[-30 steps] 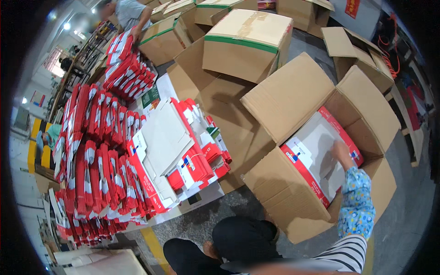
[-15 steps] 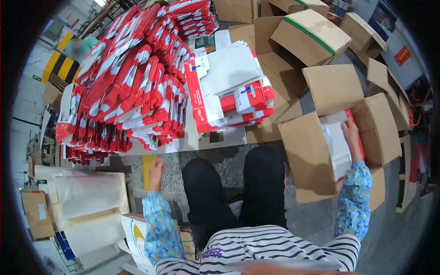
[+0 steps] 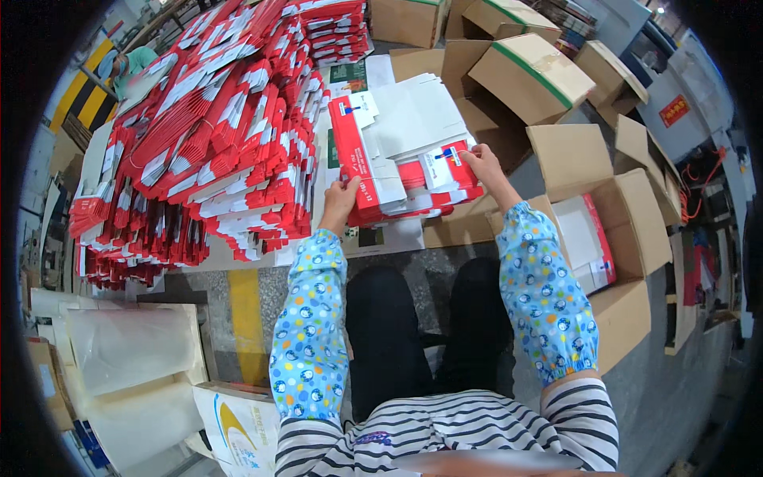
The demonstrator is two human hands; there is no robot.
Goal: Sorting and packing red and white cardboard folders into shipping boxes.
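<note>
A stack of flat red-and-white folded cartons [image 3: 401,155] lies in front of me. My left hand [image 3: 342,200] grips the stack's near left corner. At its right edge my right hand [image 3: 485,165] pinches the top sheets. Both forearms wear blue patterned sleeve covers. An open brown cardboard box [image 3: 628,230] at my right holds more of the same flat cartons laid inside.
A large fanned heap of red-and-white flat cartons [image 3: 207,151] fills the left. Brown boxes [image 3: 528,75], one with green tape, stand behind. Clear plastic bags [image 3: 127,358] and a white sack [image 3: 238,425] lie at lower left. Another person [image 3: 127,63] is at far upper left.
My right hand has left the open box at the right and my left hand has come up from my side; both now hold the carton stack. The view has shifted.
</note>
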